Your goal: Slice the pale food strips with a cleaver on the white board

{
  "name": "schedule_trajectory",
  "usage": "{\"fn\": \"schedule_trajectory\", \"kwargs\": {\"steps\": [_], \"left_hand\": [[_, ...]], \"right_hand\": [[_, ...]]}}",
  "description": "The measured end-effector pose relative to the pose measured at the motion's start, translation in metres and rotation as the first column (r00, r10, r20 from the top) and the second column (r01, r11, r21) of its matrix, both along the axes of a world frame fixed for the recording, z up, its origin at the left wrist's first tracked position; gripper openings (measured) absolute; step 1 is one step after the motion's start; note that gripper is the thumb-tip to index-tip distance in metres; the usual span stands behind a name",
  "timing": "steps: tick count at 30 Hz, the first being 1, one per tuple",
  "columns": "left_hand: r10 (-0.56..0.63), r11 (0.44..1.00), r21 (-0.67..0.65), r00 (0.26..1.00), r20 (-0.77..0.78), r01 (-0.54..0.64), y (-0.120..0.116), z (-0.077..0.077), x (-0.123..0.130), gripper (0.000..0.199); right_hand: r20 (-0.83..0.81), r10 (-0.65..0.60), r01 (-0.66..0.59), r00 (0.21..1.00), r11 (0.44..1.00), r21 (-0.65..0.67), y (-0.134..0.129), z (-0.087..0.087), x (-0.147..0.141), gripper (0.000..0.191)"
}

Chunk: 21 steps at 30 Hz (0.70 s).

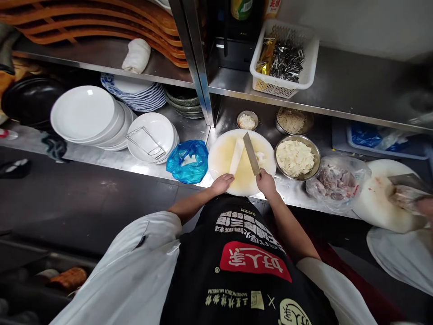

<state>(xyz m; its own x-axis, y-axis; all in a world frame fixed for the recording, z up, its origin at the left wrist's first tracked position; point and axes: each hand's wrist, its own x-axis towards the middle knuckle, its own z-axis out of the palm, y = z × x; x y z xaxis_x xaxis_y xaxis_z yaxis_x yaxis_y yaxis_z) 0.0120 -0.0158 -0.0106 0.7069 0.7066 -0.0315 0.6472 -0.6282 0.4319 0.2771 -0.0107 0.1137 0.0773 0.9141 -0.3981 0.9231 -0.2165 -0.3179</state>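
A round white cutting board [216,158] with a yellowed middle lies on the steel counter in front of me. My right hand [266,183] is closed around the handle of a cleaver [251,153], its blade pointing away over the board. Left of the blade lies a long pale vegetable piece [237,155]; the fingers of my left hand [222,183] are closed at its near end. Small white scraps [260,156] sit just right of the blade. A metal bowl of pale slices [295,158] stands at the board's right.
A blue plastic bag [187,161] is left of the board, beside stacked white plates [150,135]. Behind are small bowls [247,121] under a steel shelf [338,85] with a white basket [284,58]. At right, bagged meat [338,183] lies near another person's hand [425,207] and board.
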Motion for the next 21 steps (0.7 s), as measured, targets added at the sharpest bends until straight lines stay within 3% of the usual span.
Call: {"fn": "schedule_trajectory", "kwargs": {"steps": [3,7,12,17,21], "left_hand": [[0.027,1.0,-0.002,1.0,0.017,-0.026,-0.009,-0.002,-0.003,0.05],[0.025,0.999,-0.024,0.998,0.05,-0.024,-0.015,-0.004,-0.007,0.047],[0.039,0.998,-0.05,0.994,0.106,-0.034,-0.021,-0.009,-0.009,0.045],[0.043,0.997,-0.062,0.992,0.12,-0.036,-0.022,-0.012,-0.008,0.048],[0.037,0.998,-0.057,0.992,0.12,-0.031,-0.021,-0.011,-0.009,0.047]], "right_hand": [[0.033,-0.007,0.006,0.999,1.0,0.017,0.018,-0.003,-0.009,0.038],[0.052,0.018,-0.012,0.999,0.993,-0.121,0.027,-0.008,0.001,0.03],[0.039,0.028,-0.027,0.999,1.0,-0.001,0.019,-0.007,0.01,0.032],[0.05,0.043,-0.037,0.998,0.992,-0.12,0.008,-0.011,0.004,0.027],[0.066,0.047,-0.043,0.997,0.997,-0.067,-0.002,-0.014,0.002,0.031]]}}
